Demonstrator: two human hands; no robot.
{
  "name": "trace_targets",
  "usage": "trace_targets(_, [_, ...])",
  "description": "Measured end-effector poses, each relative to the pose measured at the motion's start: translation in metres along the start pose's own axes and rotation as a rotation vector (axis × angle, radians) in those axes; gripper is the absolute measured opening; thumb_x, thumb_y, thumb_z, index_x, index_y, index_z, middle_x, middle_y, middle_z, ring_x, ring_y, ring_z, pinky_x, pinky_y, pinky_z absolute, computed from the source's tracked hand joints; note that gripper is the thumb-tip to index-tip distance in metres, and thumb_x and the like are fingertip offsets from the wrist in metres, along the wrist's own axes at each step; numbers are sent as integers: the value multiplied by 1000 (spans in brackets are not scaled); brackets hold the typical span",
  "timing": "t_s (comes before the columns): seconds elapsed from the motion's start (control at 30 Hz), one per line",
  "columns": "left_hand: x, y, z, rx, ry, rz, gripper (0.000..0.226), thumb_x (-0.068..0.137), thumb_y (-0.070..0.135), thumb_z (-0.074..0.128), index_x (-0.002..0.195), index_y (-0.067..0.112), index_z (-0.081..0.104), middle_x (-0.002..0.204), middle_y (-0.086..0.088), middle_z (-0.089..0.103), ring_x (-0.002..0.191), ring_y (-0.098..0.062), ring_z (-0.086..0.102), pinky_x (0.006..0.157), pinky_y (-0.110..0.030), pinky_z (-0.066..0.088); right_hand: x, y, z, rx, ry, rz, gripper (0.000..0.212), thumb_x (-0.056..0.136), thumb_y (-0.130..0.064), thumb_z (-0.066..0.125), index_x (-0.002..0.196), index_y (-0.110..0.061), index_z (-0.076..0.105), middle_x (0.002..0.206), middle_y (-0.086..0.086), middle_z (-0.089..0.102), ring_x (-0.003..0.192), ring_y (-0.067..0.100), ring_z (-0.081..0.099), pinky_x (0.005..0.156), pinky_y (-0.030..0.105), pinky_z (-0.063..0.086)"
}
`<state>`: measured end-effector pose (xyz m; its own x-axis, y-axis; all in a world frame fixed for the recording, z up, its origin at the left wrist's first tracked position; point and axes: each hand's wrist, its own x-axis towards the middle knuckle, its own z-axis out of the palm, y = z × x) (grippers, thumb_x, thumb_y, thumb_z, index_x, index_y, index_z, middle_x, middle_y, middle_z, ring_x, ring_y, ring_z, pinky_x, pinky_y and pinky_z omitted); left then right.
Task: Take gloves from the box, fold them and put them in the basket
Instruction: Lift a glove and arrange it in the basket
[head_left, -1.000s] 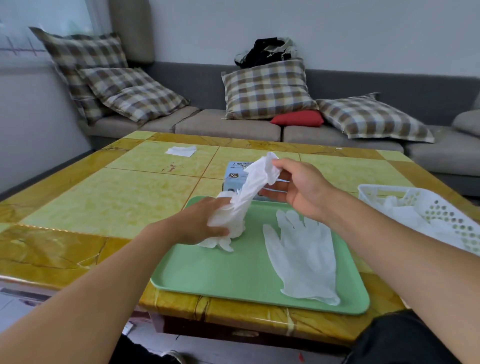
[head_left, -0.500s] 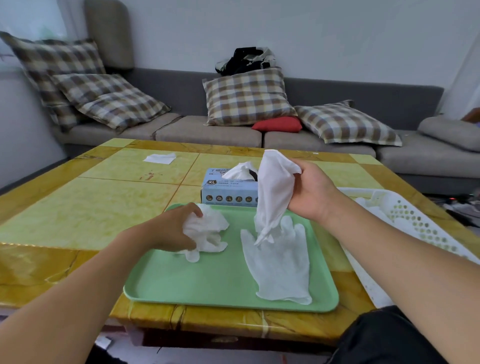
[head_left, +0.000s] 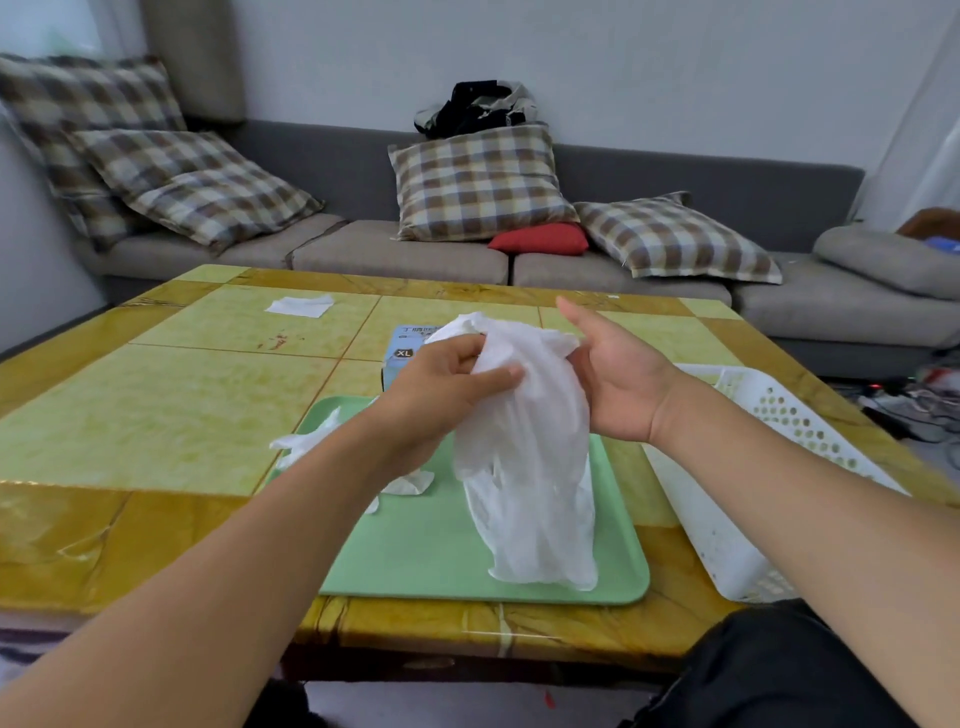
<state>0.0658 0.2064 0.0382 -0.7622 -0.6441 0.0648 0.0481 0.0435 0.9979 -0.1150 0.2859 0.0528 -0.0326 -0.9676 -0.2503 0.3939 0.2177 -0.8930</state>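
held glove (head_left: 524, 415): white, thin, crumpled; raised above the green tray (head_left: 447, 561), its lower end hanging down in front of a second glove. where one ends and the other begins cannot be told.

left hand (head_left: 441, 384): thumb and curled fingers pinch the held glove near its upper edge, from the left side.

right hand (head_left: 618, 379): palm turned toward the glove, thumb pointing up; the fingers go behind the glove's upper right edge and are hidden, so how tightly they hold cannot be told. the hand touches the glove.

flat glove (head_left: 545, 551): white, lying on the right half of the tray, cuff end toward the near rim, mostly hidden behind the held one.

loose glove (head_left: 306, 441): white, bunched, on the tray's left part, partly hidden by the left forearm; some fingers show by the left rim and under the wrist.

glove box (head_left: 402, 353): blue, marked "xl", on the table just beyond the tray, largely hidden by the left hand.

basket (head_left: 779, 431): white, perforated plastic, on the table just right of the tray; contents not visible from this angle.

table (head_left: 156, 415): yellow-green tiled top with amber border; carries tray, box and basket.

white sheet (head_left: 300, 305): small, flat, on the far left of the table, well apart from the tray.

sofa (head_left: 363, 249): grey, beyond the table, with plaid cushions, one red cushion (head_left: 540, 240) and a dark bundle on the backrest.
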Motion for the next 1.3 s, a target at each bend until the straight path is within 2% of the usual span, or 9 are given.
trace_targets(0.07, [4, 1, -1, -71, 23, -37, 22, 97, 14, 64, 116, 6, 71, 110, -16, 74, 106, -32, 71, 93, -42, 57, -6, 3, -7, -31, -45, 4, 80, 92, -68, 48, 143, -7, 55, 138, 16, 60, 128, 31, 56, 114, 44, 40])
trace_targets(0.2, [10, -2, -3, -74, 41, -2, 18, 100, 12, 59, 112, 7, 70, 110, -17, 74, 99, -31, 72, 89, -45, 57, -12, 7, -15, -190, 94, -96, 47, 87, -24, 68, 129, -4, 65, 118, 14, 69, 97, 25, 70, 86, 37, 59])
trace_targets(0.3, [11, -2, -7, -18, 63, 35, 21, 99, 1, 57, 110, 12, 71, 104, -12, 74, 87, -28, 68, 76, -38, 58, -11, 4, -14, -180, 213, -220, 26, 89, -11, 70, 114, -9, 69, 106, 12, 72, 84, 21, 71, 74, 33, 61])
trace_targets(0.43, [13, 1, -12, -31, 61, 58, 35, 98, -7, 51, 120, 15, 68, 104, -14, 75, 85, -28, 68, 69, -33, 59, -14, -2, -12, -98, 258, -318, 35, 92, -4, 67, 126, -3, 65, 117, 15, 72, 93, 24, 71, 84, 36, 60])
trace_targets(0.6, [3, 10, -2, -90, -31, 40, 33, 90, 21, 68, 122, 13, 67, 106, -7, 76, 86, -21, 73, 73, -35, 61, -20, -4, -7, -134, 213, -299, 31, 93, -7, 66, 123, -2, 67, 117, 17, 72, 99, 27, 71, 86, 37, 60])
trace_targets(0.93, [7, 8, 12, -82, 61, 4, 18, 91, 9, 70, 109, 8, 71, 98, -14, 77, 80, -25, 73, 69, -35, 60, -26, 3, -20, -293, 180, -154, 34, 99, -10, 59, 133, -4, 62, 127, 17, 69, 119, 33, 65, 103, 48, 51])
trace_targets(1.1, [32, -10, 13, 122, 185, -94, 8, 89, 17, 76, 96, 16, 74, 92, -6, 79, 79, -19, 75, 70, -30, 61, -2, 14, -29, -322, 345, -70, 35, 91, -5, 70, 126, -1, 66, 116, 16, 74, 94, 24, 73, 86, 37, 60])
trace_targets(1.2, [45, -8, 14, 114, 216, 22, 4, 91, 14, 73, 91, 18, 75, 81, 3, 77, 71, -11, 71, 62, -22, 55, 9, 8, -24, -272, 444, -220, 31, 92, -4, 69, 122, 2, 67, 114, 18, 73, 86, 24, 72, 72, 32, 60])
trace_targets(1.3, [50, 12, 13, 43, 214, 285, 10, 93, 14, 70, 101, 15, 75, 96, -1, 78, 86, -13, 73, 78, -25, 58, 5, -11, -18, -364, 509, -600, 20, 92, -7, 71, 112, -2, 72, 110, 16, 75, 100, 31, 72, 86, 37, 58])
